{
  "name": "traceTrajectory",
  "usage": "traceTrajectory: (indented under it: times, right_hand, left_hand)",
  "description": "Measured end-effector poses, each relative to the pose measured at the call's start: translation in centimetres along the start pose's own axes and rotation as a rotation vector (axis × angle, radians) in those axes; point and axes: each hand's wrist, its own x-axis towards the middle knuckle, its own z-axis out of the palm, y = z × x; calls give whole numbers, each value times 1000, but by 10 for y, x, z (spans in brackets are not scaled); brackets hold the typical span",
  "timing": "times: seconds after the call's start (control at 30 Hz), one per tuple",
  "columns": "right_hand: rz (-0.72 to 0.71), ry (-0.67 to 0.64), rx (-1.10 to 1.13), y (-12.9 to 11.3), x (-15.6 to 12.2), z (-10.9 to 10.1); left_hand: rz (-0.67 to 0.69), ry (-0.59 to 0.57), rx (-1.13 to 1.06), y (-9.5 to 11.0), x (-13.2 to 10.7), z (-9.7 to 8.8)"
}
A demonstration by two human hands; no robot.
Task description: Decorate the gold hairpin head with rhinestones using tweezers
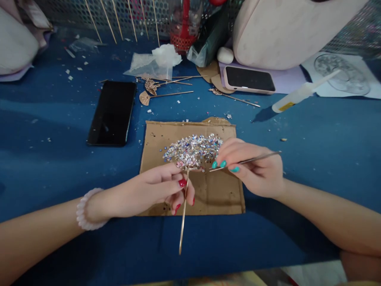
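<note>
1. From where I stand, the left hand (151, 190) has its thumb and fingers closed around a slim gold-coloured metal stick (183, 218) with a small ornamented head, tilted over a flat brown cardboard sheet (222, 198).
2. The right hand (258, 172) pinches a slender grey metal tool (262, 156), its tip just beside that head.
3. Behind the head, a heap of glittering multicoloured stones (190, 147) lies on the cardboard.
4. A rectangular black phone (111, 113) rests on the blue tabletop (309, 159), left of the cardboard.
</note>
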Motion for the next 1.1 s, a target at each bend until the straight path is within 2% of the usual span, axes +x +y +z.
traceTrajectory:
  times: [0.2,0.4,0.67,1.1]
  right_hand:
    - [-84,-68,-104,-10,-3,1]
    - [-117,-107,-211,-16,-8,3]
    - [-185,-129,-224,-14,-7,3]
    - [-178,-134,-233,-16,-7,3]
  left_hand:
    - [-2,-12,134,4,-1,4]
    - [-29,-1,140,3,-2,6]
    - [-89,49,214,4,-4,10]
    - [-83,42,194,3,-4,9]
